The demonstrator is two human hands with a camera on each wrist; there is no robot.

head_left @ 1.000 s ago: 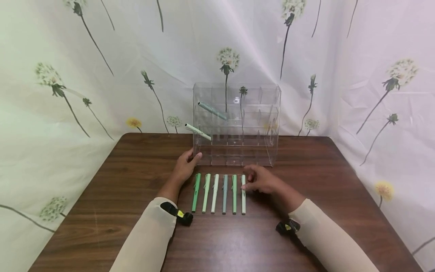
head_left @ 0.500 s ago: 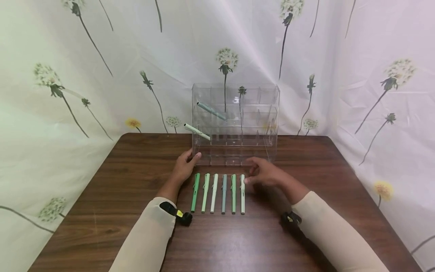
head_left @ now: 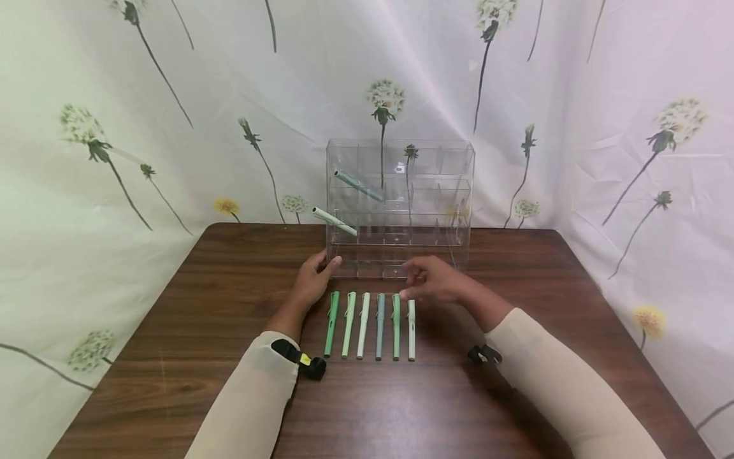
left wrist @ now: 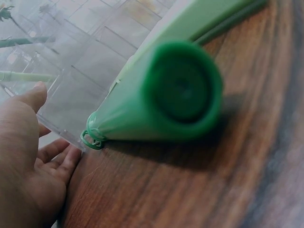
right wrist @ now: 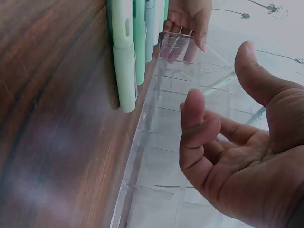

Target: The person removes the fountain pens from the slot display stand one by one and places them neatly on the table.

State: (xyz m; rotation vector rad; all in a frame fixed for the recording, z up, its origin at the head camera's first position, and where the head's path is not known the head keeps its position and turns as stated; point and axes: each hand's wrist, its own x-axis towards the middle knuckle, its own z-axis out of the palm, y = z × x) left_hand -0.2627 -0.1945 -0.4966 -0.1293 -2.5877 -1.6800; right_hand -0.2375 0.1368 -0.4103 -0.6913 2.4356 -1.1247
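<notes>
A clear plastic tiered organizer (head_left: 397, 244) stands at the back of the table. My left hand (head_left: 312, 278) grips its lower left side, the thumb on the near side and the fingers beyond the wall. A grey-green pen (head_left: 359, 186) and a pale pen (head_left: 334, 221) lean slanted in its left compartments. In front lies a row of several clipped pens, from a dark green pen (head_left: 331, 325) at the left to a pale mint pen (head_left: 411, 331) at the right. Over the right end of that row hovers my right hand (head_left: 438, 279), holding nothing, its thumb and fingers apart in the right wrist view.
The brown wooden table (head_left: 229, 395) extends around the pens and the organizer. Behind it hangs a white curtain (head_left: 275, 95) printed with dandelions. A black camera strap (head_left: 298, 360) circles the left sleeve.
My right hand has drawn off the pale mint pen, then shifted forward and left toward the organizer's lower front. The left hand keeps its hold, and the pens lie as before.
</notes>
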